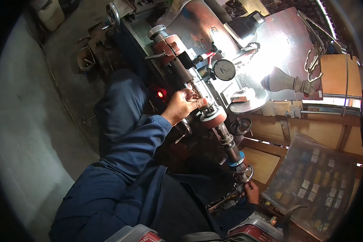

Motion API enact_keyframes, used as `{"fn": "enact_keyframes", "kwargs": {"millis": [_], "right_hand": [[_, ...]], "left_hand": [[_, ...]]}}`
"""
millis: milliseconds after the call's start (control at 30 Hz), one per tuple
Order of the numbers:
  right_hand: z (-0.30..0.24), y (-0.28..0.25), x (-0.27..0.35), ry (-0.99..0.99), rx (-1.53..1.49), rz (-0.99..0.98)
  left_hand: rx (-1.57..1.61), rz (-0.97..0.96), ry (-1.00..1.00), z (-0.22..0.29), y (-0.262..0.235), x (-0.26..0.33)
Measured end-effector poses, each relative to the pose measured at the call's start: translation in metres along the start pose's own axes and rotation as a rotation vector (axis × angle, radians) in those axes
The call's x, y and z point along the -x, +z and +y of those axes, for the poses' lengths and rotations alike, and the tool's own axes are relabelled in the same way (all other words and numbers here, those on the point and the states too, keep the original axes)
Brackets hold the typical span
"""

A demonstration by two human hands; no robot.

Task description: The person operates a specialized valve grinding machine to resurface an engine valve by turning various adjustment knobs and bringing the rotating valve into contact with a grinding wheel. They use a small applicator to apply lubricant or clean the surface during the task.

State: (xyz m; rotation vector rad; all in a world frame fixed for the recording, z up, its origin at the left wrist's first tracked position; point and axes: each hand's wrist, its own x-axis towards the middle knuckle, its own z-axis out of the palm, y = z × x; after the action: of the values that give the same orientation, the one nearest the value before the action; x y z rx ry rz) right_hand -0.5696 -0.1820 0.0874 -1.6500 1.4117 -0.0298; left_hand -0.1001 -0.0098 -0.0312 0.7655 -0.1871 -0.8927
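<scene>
A long metal spindle assembly (232, 150) runs diagonally across a machine, from the upper middle to the lower right. My left hand (183, 105) is closed on a thin metal shaft (195, 89) in the middle of it, with fingers and thumb at the chuck-like end of a red and silver collar (213, 117). Just above, a round dial gauge (224, 69) on a red-and-black holder stands beside the shaft. My right hand (251, 192) grips the lower edge of a small metal handwheel (250, 172) at the spindle's near end; its fingertips are partly hidden. Next to that wheel sits a blue ring (236, 158).
A bright work lamp (246, 28) shines over the machine's right side. A red clamp block (170, 49) holds the far end. Behind stand a round metal disc (250, 101) and a black handwheel (241, 126). A red light (160, 94) glows near my left wrist.
</scene>
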Motion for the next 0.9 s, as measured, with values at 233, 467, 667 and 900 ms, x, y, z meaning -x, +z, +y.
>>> {"fn": "enact_keyframes", "kwargs": {"millis": [233,467,667,900], "right_hand": [[0.074,-0.015,-0.102,-0.041,-0.314,0.235],[0.119,0.004,-0.055,0.171,-0.165,0.103],[0.084,0.038,-0.027,-0.101,0.291,0.381],[0.055,0.052,-0.093,-0.374,-0.478,0.478]], "left_hand": [[-0.021,-0.036,-0.033,-0.002,-0.002,0.0],[0.031,-0.05,-0.098,0.003,0.002,0.003],[-0.162,0.088,0.002,-0.008,0.008,-0.002],[-0.246,0.197,0.13,-0.013,0.009,-0.002]]}}
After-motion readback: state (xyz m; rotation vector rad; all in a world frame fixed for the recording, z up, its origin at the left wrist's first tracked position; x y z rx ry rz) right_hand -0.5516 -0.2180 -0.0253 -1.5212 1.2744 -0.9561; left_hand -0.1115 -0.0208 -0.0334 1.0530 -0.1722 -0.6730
